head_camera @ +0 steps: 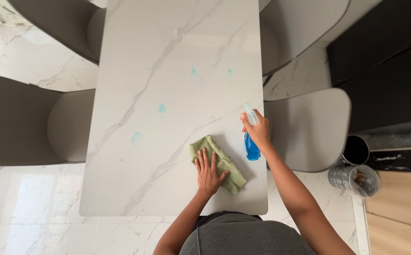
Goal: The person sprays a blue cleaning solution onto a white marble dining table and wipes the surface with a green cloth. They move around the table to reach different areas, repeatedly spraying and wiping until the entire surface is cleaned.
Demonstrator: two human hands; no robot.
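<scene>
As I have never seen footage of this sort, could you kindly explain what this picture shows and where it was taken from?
There is no machine here: a person wears a camera on the head, so the one view looks straight down at their own arms. The left hand lies flat on a green cloth on a white marble-look table. The right hand holds a spray bottle of blue liquid at the table's edge. A few small blue spots sit on the tabletop. Grey chairs stand around it, and two cylindrical bins are on the floor to the right.
</scene>
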